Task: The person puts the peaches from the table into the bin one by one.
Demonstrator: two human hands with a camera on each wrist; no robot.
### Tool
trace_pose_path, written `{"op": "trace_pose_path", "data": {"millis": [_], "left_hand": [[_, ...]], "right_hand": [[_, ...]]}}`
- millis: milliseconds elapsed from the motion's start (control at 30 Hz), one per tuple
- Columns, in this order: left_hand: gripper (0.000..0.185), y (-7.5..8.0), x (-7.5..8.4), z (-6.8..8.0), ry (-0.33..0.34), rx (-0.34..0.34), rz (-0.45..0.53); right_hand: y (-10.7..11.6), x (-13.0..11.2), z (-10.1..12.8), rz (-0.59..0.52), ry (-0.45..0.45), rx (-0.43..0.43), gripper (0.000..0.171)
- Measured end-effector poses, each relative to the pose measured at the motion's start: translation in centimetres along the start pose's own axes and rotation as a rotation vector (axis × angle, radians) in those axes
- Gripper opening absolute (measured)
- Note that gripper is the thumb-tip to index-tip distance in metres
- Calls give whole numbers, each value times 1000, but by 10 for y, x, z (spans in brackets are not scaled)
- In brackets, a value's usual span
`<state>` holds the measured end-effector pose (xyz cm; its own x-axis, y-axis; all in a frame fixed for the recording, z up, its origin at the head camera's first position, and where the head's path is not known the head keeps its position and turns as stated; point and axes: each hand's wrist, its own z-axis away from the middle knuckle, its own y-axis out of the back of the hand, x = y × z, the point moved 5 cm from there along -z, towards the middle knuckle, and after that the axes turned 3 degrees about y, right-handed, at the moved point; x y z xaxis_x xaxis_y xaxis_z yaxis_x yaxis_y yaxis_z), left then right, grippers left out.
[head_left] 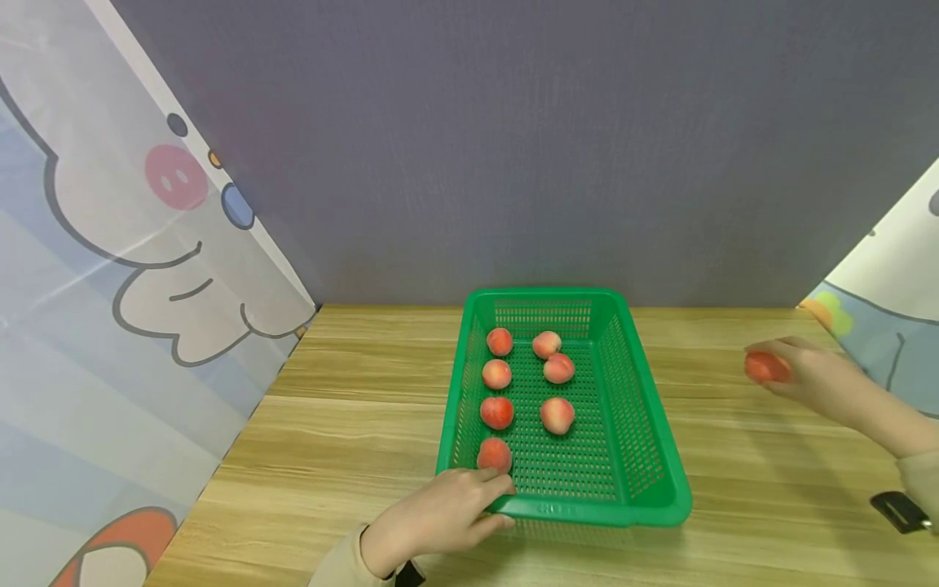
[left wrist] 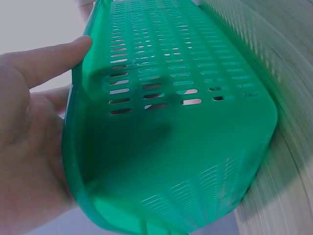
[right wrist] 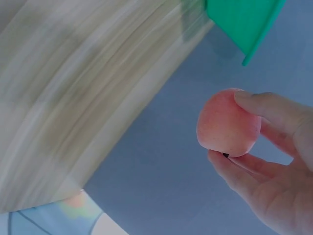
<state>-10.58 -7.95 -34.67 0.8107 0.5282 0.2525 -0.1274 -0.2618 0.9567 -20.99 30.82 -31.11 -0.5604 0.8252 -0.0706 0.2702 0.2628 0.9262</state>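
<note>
We see a bright green perforated basket (head_left: 645, 456), seven pink-red peaches (head_left: 497, 412) inside, another pink-orange peach (right wrist: 228, 123) apart, our pale wood-grain table (head_left: 352, 440), a plain grey-purple wall (head_left: 513, 147), cartoon-printed white and blue curtains (head_left: 110, 269).

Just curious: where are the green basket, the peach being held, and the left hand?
green basket (head_left: 660, 456): head view, right wall.
held peach (right wrist: 227, 122): right wrist view, its middle.
left hand (head_left: 440, 514): head view, back of hand.
</note>
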Motion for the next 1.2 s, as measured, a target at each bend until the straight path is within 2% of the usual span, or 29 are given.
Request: {"op": "trace_pose_path", "data": {"millis": [533, 600, 700, 733, 833, 867, 1100, 1200], "left_hand": [[19, -1, 0, 0, 5, -5, -8], [19, -1, 0, 0, 5, -5, -7], [19, -1, 0, 0, 2, -3, -5], [19, -1, 0, 0, 1, -3, -5], [19, 0, 0, 0, -2, 1, -2], [19, 0, 0, 0, -2, 1, -2], [19, 0, 0, 0, 2, 0, -1], [18, 0, 0, 0, 2, 0, -1]], "right_hand": [[10, -25, -16, 15, 125, 65, 54], [11, -28, -17, 12, 147, 81, 52], [13, -33, -19, -10, 194, 114, 34], [14, -35, -20, -14, 213, 130, 37], [15, -39, -24, -29, 247, 151, 66], [16, -41, -25, -29, 252, 154, 70], [21, -52, -32, -39, 254, 132, 67], [22, -58, -36, -33, 254, 149, 68]]}}
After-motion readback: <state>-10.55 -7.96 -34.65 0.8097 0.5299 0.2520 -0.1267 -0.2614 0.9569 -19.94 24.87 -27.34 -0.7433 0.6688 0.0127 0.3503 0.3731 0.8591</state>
